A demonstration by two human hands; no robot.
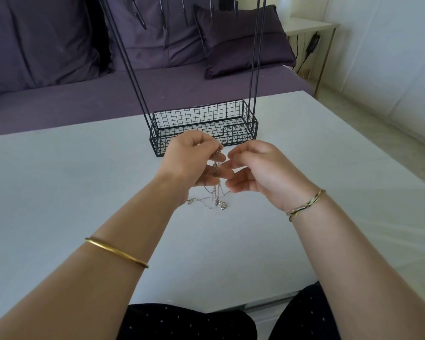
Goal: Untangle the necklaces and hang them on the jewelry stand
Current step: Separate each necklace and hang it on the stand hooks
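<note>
A bunch of thin silver necklaces (215, 195) hangs tangled between my hands, its lower loops and small pendants resting on the white table (71, 192). My left hand (189, 160) pinches the chains near the top and holds them up. Facing it, my right hand (255, 173) has curled fingers, and its fingertips pinch a strand of the same bunch. The black wire jewelry stand (204, 126) stands just behind my hands, with a mesh basket at its base and tall rods rising out of view; its hooks (162, 13) show at the top edge.
A purple sofa (59, 94) with cushions runs behind the table. A small white side table (309, 28) with cables stands at the back right. My knees in dark dotted fabric (189, 322) are at the near table edge.
</note>
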